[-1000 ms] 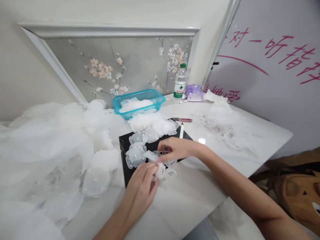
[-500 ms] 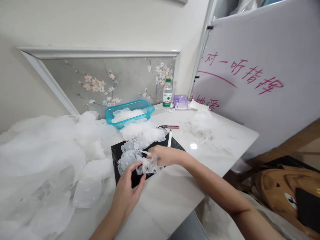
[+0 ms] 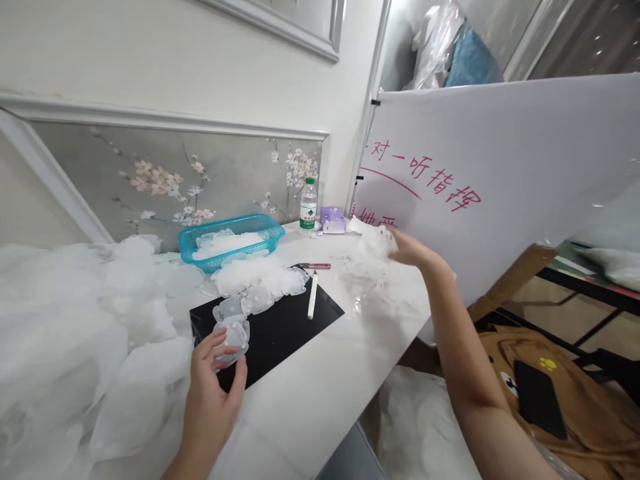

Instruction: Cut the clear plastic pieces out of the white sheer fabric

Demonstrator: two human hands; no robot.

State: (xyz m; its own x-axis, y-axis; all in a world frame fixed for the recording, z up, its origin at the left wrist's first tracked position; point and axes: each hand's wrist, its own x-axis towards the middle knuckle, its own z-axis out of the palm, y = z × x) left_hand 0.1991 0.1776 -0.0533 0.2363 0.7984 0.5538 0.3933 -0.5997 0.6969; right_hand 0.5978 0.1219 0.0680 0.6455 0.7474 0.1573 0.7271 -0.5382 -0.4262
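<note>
Table [image 3: 295,407]: glossy white, beneath both hands.
Wall: floral panel [image 3: 160,177] beyond hands.
Left hand [image 3: 213,377]: spread open; translucent rounded pieces [image 3: 242,327] at fingertips.
Right hand [image 3: 413,250]: by wispy scraps [image 3: 379,241]; can't tell if gripped.

White tabletop [image 3: 305,403] carries black slab [image 3: 287,337]. Left of slab: heaped translucent sheets [image 3: 60,320]. Behind slab: blue basket [image 3: 187,249], bottle [image 3: 309,210], purple packet [image 3: 333,220].

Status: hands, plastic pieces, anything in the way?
Left hand open at plastic pieces. Right hand at white scraps, grip unclear. White tool lies between the hands.
</note>
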